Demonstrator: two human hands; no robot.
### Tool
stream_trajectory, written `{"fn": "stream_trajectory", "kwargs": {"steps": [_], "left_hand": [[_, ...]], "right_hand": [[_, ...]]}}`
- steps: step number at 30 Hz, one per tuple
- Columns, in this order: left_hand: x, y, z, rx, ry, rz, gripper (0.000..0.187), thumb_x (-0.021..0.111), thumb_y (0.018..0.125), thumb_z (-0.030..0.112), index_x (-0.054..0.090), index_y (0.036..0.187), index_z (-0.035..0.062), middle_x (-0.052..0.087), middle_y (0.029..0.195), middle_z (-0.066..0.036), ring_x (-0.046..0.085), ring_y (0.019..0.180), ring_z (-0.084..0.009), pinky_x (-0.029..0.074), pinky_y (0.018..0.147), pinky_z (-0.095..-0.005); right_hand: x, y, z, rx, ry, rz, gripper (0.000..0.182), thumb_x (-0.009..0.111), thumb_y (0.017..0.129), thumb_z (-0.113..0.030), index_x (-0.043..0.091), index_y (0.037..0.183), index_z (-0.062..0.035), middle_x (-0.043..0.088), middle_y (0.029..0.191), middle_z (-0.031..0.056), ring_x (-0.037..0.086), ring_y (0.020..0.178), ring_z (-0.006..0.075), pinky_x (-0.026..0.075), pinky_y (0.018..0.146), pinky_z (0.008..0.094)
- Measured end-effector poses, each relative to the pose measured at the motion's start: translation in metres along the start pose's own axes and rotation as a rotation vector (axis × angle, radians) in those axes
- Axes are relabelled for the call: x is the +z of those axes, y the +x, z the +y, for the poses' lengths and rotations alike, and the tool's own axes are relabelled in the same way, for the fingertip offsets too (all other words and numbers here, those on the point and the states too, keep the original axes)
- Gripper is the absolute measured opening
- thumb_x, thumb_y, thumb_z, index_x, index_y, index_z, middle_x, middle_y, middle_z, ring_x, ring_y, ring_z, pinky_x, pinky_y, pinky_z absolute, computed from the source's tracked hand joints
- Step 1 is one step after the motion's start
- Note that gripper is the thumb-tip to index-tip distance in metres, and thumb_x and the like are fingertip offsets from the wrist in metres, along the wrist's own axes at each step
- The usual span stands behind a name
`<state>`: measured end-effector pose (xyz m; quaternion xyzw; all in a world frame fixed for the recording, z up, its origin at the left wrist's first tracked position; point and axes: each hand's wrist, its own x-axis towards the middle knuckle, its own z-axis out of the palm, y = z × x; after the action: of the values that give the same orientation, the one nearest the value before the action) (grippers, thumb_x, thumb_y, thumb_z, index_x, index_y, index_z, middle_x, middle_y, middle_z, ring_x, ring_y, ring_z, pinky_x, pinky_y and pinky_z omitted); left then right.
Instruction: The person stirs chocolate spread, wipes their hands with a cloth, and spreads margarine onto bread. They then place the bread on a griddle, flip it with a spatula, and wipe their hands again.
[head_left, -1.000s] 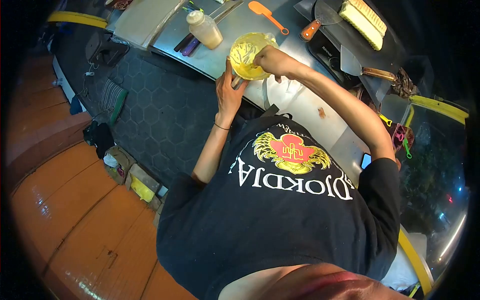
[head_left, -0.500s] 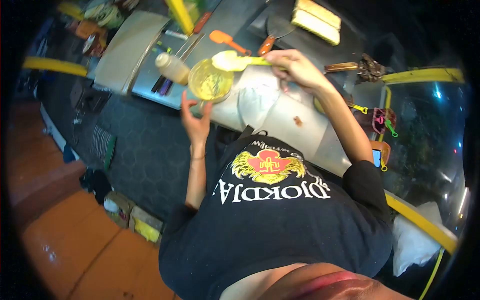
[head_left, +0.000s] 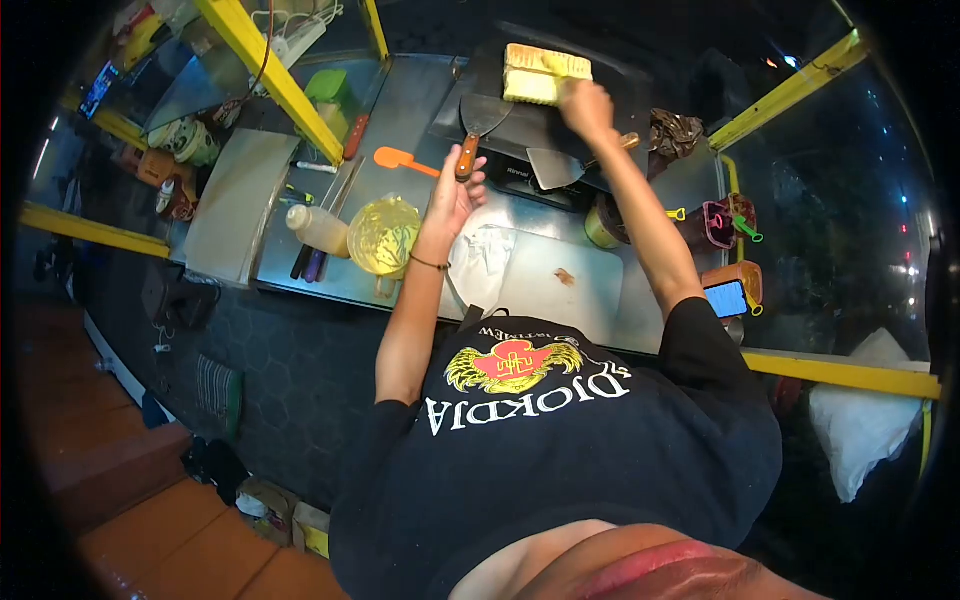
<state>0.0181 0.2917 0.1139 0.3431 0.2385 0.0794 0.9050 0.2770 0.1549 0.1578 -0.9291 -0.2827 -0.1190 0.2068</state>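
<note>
My right hand (head_left: 588, 108), blurred by motion, is at the near right edge of a thick two-part block of bread (head_left: 545, 85), browned on its far part, on the dark griddle. It is closed on a yellow-handled spreader, now mostly hidden by the hand and bread. My left hand (head_left: 458, 195) has its thumb and fingers around the wooden handle of a metal scraper (head_left: 467, 160), whose wide blade points to the griddle. A clear pitcher (head_left: 384, 240) with yellow spread smeared inside stands left of my left wrist.
An orange spatula (head_left: 395, 158) and a squeeze bottle (head_left: 318, 230) lie left. A second scraper (head_left: 555, 168) rests by the griddle's front edge, under my right forearm. Tubs with coloured scoops (head_left: 715, 222) and a phone (head_left: 727, 298) sit right. Yellow posts (head_left: 270, 80) frame the counter.
My right hand has moved from above the pitcher to the bread with the spreader. My left hand has left the pitcher's side and taken the scraper's handle. The camera view has shifted.
</note>
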Motion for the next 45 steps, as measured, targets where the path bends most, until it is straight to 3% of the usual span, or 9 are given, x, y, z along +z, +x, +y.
{"fn": "stream_trajectory", "kwargs": {"steps": [4,8,13,18,22,28,37,39,45], "left_hand": [[0.011,-0.012,0.028,0.151,0.444,0.001,0.038,0.056,0.094,0.045,0.057,0.092,0.0075,0.033,0.059,0.008,0.029,0.046,-0.0033,0.027,0.046,-0.0215],[0.018,-0.006,0.048,0.498,0.949,0.177,0.040,0.055,0.095,0.042,0.063,0.083,0.0043,0.045,0.055,0.004,0.040,0.047,-0.0061,0.031,0.046,-0.0240],[0.025,0.046,0.058,0.648,1.249,0.275,0.047,0.051,0.093,0.042,0.064,0.085,-0.0030,0.064,0.075,-0.027,0.062,0.078,-0.0477,0.048,0.070,-0.0502],[0.042,0.029,0.063,0.741,1.377,0.372,0.047,0.050,0.092,0.041,0.064,0.085,-0.0035,0.064,0.080,-0.029,0.063,0.079,-0.0472,0.048,0.072,-0.0512],[0.049,0.038,0.064,0.713,1.422,0.315,0.048,0.051,0.092,0.044,0.068,0.087,-0.0005,0.067,0.079,-0.024,0.065,0.085,-0.0424,0.048,0.075,-0.0475],[0.051,0.038,0.067,0.662,1.386,0.268,0.048,0.049,0.093,0.040,0.065,0.090,-0.0046,0.064,0.084,-0.031,0.062,0.083,-0.0482,0.048,0.076,-0.0514],[0.051,0.044,0.063,0.622,1.322,0.317,0.049,0.049,0.092,0.041,0.066,0.084,-0.0040,0.065,0.081,-0.028,0.063,0.083,-0.0468,0.048,0.074,-0.0498],[0.039,0.058,0.056,0.667,1.205,0.318,0.045,0.052,0.092,0.043,0.068,0.081,0.0028,0.059,0.058,-0.008,0.060,0.057,-0.0189,0.044,0.056,-0.0340],[0.035,0.065,0.048,0.701,1.165,0.347,0.047,0.053,0.092,0.045,0.066,0.078,0.0019,0.058,0.057,-0.005,0.056,0.052,-0.0150,0.042,0.052,-0.0322]], "right_hand": [[-0.028,-0.015,-0.026,-0.148,0.259,0.084,0.026,0.053,0.090,-0.022,0.069,0.106,-0.0090,0.067,0.093,0.0230,0.064,0.091,0.0417,0.051,0.079,0.0489],[-0.029,0.013,-0.001,0.154,0.251,0.157,0.030,0.047,0.093,-0.028,0.071,0.104,-0.0142,0.067,0.094,0.0250,0.064,0.092,0.0435,0.051,0.080,0.0518],[-0.007,0.002,-0.018,-0.082,0.543,0.001,0.027,0.053,0.092,-0.024,0.071,0.106,-0.0071,0.068,0.096,0.0241,0.066,0.095,0.0382,0.051,0.084,0.0432],[-0.018,0.018,0.003,0.183,0.306,0.109,0.027,0.054,0.089,-0.023,0.072,0.105,-0.0105,0.069,0.093,0.0218,0.066,0.091,0.0401,0.052,0.081,0.0458],[-0.009,-0.016,-0.032,-0.314,0.349,-0.102,0.027,0.053,0.088,-0.021,0.072,0.102,-0.0084,0.066,0.095,0.0242,0.065,0.092,0.0404,0.050,0.083,0.0445],[0.004,0.018,0.002,0.300,0.526,0.252,0.030,0.051,0.090,-0.026,0.072,0.100,-0.0083,0.069,0.091,0.0214,0.068,0.086,0.0384,0.053,0.077,0.0464],[0.009,0.009,-0.044,-0.156,0.373,-0.003,0.024,0.054,0.092,-0.024,0.070,0.098,-0.0078,0.067,0.086,0.0219,0.065,0.087,0.0402,0.049,0.074,0.0486],[0.010,0.001,-0.047,-0.311,0.254,-0.145,0.023,0.054,0.090,-0.022,0.070,0.100,-0.0086,0.068,0.093,0.0211,0.065,0.089,0.0395,0.049,0.077,0.0492],[0.009,0.023,-0.024,-0.160,0.489,-0.030,0.026,0.054,0.091,-0.020,0.070,0.107,-0.0083,0.067,0.098,0.0225,0.065,0.092,0.0383,0.050,0.081,0.0456]]}}
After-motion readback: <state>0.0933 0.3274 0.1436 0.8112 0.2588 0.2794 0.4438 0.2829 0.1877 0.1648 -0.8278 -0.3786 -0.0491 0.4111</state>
